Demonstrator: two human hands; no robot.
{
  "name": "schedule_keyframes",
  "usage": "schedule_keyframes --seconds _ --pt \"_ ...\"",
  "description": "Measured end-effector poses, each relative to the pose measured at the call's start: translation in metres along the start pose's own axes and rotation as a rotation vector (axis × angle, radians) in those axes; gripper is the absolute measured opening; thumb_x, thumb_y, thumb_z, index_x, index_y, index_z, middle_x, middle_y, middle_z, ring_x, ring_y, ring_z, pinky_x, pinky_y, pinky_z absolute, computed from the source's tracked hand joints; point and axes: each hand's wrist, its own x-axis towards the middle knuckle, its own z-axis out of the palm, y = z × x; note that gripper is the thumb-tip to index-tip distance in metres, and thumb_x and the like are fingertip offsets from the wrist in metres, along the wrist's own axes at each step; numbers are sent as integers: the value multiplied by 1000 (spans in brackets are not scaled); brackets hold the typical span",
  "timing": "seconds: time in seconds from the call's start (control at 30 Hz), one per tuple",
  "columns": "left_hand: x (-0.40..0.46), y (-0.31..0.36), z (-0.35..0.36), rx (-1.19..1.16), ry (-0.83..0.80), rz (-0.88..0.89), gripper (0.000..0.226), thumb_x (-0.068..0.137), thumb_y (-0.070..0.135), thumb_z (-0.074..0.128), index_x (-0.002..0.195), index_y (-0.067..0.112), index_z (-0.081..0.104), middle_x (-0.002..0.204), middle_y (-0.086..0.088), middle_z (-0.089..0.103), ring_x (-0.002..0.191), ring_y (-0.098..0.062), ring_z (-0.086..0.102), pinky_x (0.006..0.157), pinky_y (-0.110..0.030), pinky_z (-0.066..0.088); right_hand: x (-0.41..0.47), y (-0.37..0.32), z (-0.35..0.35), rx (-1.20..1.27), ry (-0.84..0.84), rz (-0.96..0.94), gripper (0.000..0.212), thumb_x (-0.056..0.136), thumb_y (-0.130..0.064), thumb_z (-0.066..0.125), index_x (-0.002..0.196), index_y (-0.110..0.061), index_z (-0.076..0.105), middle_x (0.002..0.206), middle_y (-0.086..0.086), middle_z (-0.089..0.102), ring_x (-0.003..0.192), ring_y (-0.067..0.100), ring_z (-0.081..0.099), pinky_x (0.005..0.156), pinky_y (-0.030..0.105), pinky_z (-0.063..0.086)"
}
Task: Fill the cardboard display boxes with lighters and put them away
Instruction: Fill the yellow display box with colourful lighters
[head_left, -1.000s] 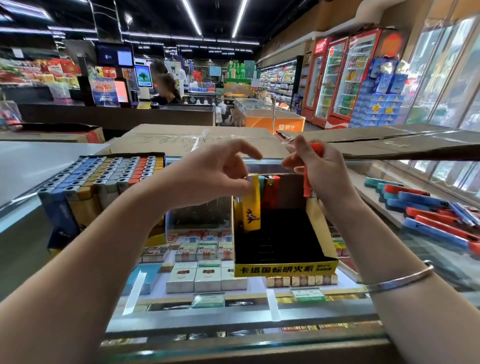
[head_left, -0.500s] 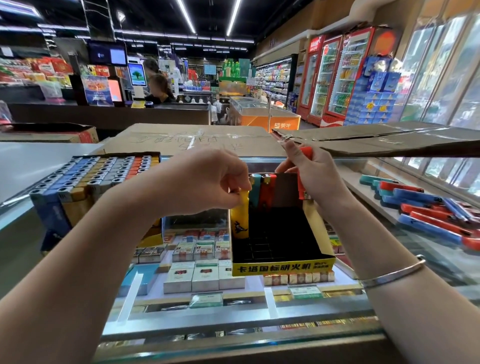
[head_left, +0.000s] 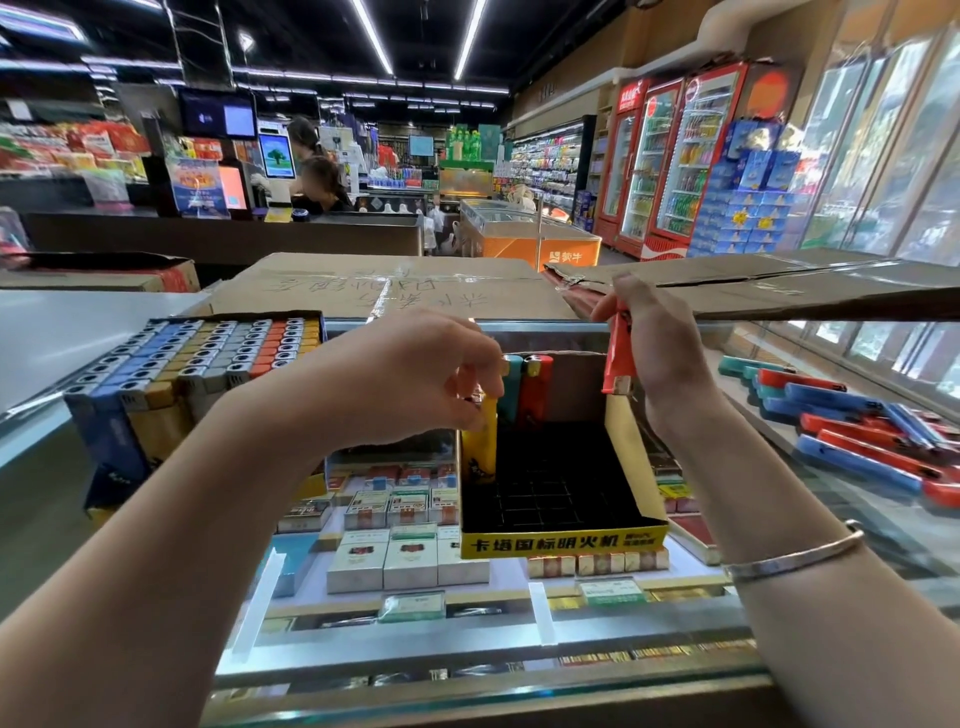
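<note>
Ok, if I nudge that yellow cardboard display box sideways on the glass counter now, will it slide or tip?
The yellow cardboard display box probably slides easily: it sits on the smooth glass counter and looks nearly empty, so likely light. Its thin side wall may flex. The few upright lighters, like the yellow lighter the left hand pinches, crowd the back-left corner, so it might pivot.
</note>
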Motion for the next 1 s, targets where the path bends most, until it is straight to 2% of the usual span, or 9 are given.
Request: schedule_keyframes --seconds 0.1,0.2,0.33,0.43,0.57,0.67,0.83,0.9,1.0 --pt "-1 0 0 -171 -24 -40 23 70 47 68 91 45 58 79 15 59 76 2 56 68 -21 50 0 0 -4 59 -1 -54 32 93 -44 46 72 -21 55 71 -3 51 61 7 50 56 19 39" --pt "2 4 3 -230 79 -26 40 60 67 50 96 50 52 77 16 58 72 2 57 65 -23 52 -3 -2 -4 200 -43 -118 19 81 -36 63 81 -19 55 76 3 56 51 -3 56 45 11 43" --pt "8 11 16 -77 361 54 43 74 45 58 115 37 52 92 24 52 77 -4 57 70 -35 55 -4 -3 -4 438 -221 -20 28 69 -31 69 81 -12 53 66 6 56 37 6 44 33 16 34" --pt "11 12 24 -11 490 124 42 79 39 65 116 23 58 94 16 54 81 -10 59 71 -39 56 -3 -2 -2 576 -352 64 24 69 -26 69 76 -12 51 55 2 57 36 9 38 31 16 31" --pt "12 13 24 -162 548 76 37 79 49 55 106 23 61 86 10 63 77 -11 64 69 -37 57 -3 0 -1 666 -444 85 25 69 -25 69 76 -12 49 54 2 58 34 8 40 32 16 33" --pt "13 14 25 -332 556 40 17 79 33 61 96 33 58 86 12 65 79 -2 64 73 -22 55 -3 1 2 684 -488 65 25 68 -23 70 73 -12 48 54 3 58 36 10 44 32 17 35" --pt "16 13 24 -582 622 -34 23 83 9 66 90 30 62 85 15 67 80 2 64 74 -13 50 -5 0 0 626 -611 30 24 70 -20 71 75 -11 50 62 8 63 42 15 55 39 21 47" --pt "16 11 23 -650 630 -51 22 82 8 66 89 29 62 84 11 67 76 -2 64 73 -17 52 -4 0 -1 603 -551 29 18 74 -21 70 75 -11 55 66 6 65 50 17 61 47 23 52" --pt "17 7 23 -626 607 -80 24 82 8 66 97 26 59 88 7 67 80 -5 65 76 -23 54 4 6 -3 174 -164 -67 15 84 -26 66 74 -17 60 70 0 67 63 10 63 63 27 52"
